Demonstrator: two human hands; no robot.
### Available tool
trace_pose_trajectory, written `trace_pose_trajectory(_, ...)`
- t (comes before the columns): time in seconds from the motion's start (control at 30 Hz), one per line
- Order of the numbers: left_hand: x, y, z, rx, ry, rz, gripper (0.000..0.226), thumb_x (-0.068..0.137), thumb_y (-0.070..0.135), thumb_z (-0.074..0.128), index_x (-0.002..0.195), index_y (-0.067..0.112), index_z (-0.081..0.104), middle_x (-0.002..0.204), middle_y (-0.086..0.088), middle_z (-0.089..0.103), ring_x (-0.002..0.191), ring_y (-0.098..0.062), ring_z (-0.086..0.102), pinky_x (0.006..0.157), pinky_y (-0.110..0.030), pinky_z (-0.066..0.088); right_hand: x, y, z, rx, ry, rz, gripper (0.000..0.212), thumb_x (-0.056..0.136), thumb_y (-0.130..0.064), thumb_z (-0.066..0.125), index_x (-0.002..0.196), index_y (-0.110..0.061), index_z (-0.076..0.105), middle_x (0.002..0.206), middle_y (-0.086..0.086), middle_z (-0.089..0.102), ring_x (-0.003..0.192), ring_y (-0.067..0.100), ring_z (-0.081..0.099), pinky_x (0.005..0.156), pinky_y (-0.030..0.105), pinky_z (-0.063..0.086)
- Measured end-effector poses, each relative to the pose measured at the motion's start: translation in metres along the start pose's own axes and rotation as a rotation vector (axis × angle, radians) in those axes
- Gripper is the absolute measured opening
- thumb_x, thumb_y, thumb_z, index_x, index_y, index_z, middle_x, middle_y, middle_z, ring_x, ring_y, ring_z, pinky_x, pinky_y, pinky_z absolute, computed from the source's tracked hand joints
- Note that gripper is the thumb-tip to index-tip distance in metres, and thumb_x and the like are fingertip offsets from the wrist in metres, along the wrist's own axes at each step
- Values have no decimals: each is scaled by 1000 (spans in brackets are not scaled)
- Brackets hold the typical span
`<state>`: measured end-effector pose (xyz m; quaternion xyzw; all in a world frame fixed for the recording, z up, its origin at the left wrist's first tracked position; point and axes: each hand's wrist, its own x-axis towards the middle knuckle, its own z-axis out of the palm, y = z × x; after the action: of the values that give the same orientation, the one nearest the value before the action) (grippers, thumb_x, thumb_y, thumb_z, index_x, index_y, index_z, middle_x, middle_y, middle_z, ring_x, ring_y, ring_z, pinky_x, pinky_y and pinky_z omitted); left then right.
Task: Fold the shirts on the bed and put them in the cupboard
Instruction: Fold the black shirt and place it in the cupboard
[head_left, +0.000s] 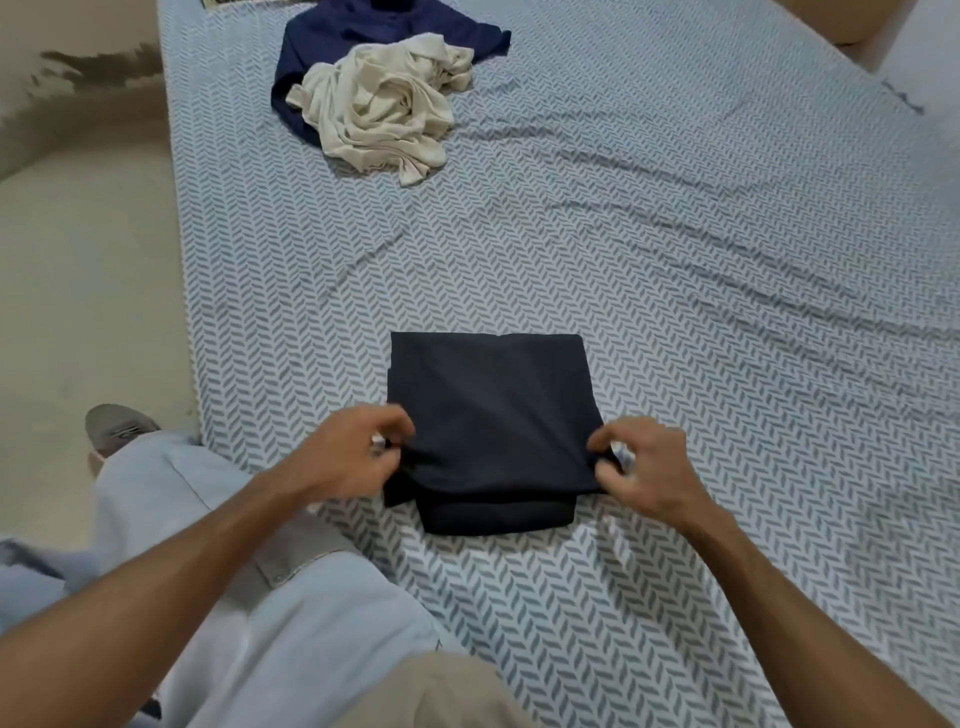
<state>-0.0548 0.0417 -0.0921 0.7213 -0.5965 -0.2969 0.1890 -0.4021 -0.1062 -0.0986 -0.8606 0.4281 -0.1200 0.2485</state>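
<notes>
folded dark shirt (493, 415) | between left hand (345, 452) and right hand (641, 467), both pinching

Folded dark shirt (493, 415) — matt, smooth cloth. Cream shirt (384, 109) — soft, crumpled cloth. Bed sheet (675, 260) is matt woven cloth, wrinkled.

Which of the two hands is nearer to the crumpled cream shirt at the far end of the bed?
Left. The left hand pinches the folded dark shirt below the cream shirt, slightly right of it in the picture; the right hand is farther right.
</notes>
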Motion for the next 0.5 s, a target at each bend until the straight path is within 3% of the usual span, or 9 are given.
trace_pose_trajectory(0.1, 30, -1, -11, -196, 227, -259, 11, 90, 24, 71, 100, 26, 71, 91, 13, 71, 84, -4, 66, 78, -24, 49, 51, -12, -5, 215, 123, 333, 16, 85, -25, 70, 100, -21, 73, 94, -12, 71, 92, 9, 66, 91, 28, 50)
trace_pose_trajectory(0.2, 65, -8, -18, -519, 298, -477, 23, 92, 34, 71, 108, 17, 68, 86, 2, 72, 78, -16, 69, 72, -32, 54, 106, -17, -6, 359, 65, 582, 35, 84, -39, 73, 112, -19, 67, 100, -9, 68, 95, 12, 66, 89, 34, 56)
trace_pose_trajectory(0.3, 90, -17, -23, -674, 248, -570, 37, 87, 37, 78, 113, 13, 66, 90, -6, 71, 73, -18, 63, 65, -34, 51, 146, -11, 4, 417, -31, 679, 28, 79, -34, 81, 92, -15, 64, 90, -5, 67, 87, 13, 64, 81, 31, 53)
trace_pose_trajectory(0.4, 106, -18, -22, -589, 243, -602, 20, 85, 27, 79, 90, 9, 70, 82, -5, 69, 73, -19, 62, 66, -33, 50, 164, -5, 15, 437, -7, 751, 25, 78, -20, 81, 69, -16, 58, 68, -1, 59, 70, 16, 56, 62, 31, 46)
trace_pose_trajectory(0.5, 112, -20, -20, -541, 316, -645, 17, 87, 18, 73, 76, 14, 61, 76, -6, 65, 74, -22, 62, 64, -34, 51, 165, 0, 17, 398, 46, 758, 19, 81, -19, 76, 69, -16, 60, 72, -3, 64, 74, 16, 61, 71, 37, 55)
